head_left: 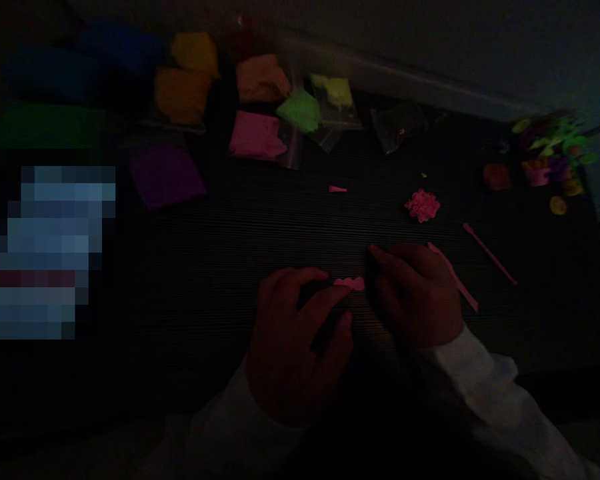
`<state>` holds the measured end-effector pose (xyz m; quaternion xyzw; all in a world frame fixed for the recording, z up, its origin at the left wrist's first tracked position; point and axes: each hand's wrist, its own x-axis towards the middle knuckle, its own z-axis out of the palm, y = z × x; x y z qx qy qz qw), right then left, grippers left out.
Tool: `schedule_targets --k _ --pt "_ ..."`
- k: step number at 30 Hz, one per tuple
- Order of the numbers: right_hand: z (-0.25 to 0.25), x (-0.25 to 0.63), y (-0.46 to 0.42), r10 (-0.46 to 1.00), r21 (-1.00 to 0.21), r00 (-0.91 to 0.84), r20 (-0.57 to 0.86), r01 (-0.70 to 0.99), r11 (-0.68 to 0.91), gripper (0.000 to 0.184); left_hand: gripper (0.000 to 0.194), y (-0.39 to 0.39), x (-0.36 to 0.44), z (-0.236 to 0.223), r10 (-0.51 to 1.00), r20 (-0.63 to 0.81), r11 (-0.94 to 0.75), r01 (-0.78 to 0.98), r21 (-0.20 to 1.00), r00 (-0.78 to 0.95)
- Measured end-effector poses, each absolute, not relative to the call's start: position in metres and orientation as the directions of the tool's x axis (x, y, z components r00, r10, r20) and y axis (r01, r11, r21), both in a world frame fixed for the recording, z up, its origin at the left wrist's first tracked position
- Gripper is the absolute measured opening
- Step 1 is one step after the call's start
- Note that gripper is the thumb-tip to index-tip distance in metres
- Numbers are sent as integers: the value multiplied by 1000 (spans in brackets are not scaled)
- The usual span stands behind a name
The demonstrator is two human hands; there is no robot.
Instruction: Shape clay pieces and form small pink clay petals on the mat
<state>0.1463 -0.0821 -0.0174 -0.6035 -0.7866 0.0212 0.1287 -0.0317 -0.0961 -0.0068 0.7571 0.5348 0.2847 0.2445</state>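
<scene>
A small scalloped pink strip of modelling clay [355, 284] lies flat on the dark table. One fingertip of my left hand [293, 340] touches its near edge; that hand's fingers are spread. Just right of the strip, my right hand [423, 293] rests on the table. Its index finger points out, apart from the thumb, and the other fingers curl under. Partly hidden beside the right hand is a long flat pink strip [463, 287]. Further right lies a thin pink stick [490, 253]. Beyond the hands sit a ruffled pink clay ball [423, 205] and a small pink cone-like piece [337, 190].
Bagged clay blocks line the back, among them pink [255, 136], light green [300, 111], orange [183, 95] and purple [165, 175]. Small colourful clay figures [545, 167] stand at far right. A pixelated bright screen-like area [55, 247] is at left. The scene is very dark.
</scene>
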Motion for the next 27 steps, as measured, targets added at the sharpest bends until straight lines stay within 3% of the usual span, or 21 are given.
schedule_targets --k 27 --pt "-14 136 -83 971 -19 -207 117 977 211 33 26 -97 -33 -7 950 151 -297 643 706 273"
